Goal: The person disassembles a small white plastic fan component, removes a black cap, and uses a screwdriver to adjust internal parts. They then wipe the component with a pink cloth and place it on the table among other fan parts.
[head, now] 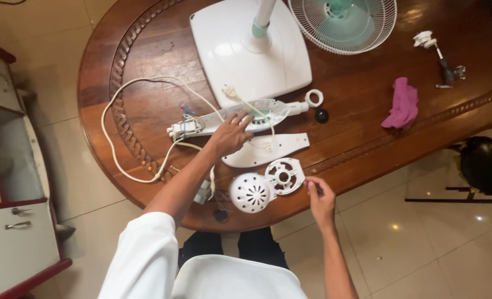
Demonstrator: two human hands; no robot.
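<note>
My left hand [230,134] rests, fingers spread, on the long white fan neck housing [268,109] that lies open on the wooden table [356,138], coloured wires showing at its left end. My right hand [320,199] is at the table's near edge, fingers curled, just right of a round white bracket plate [285,176]; I cannot tell whether it pinches something small. A white domed vented motor cover [250,192] lies left of the plate. A flat white cover panel [268,149] lies under my left wrist.
A white fan base with pole [246,55] and a wire fan guard [343,22] stand at the far side. A white power cord [113,144] loops left. A pink cloth [404,104], a screwdriver [442,63], a white ring [314,98] and a black knob [322,116] lie right. A black chair [484,166] and a cabinet [8,221] flank the table.
</note>
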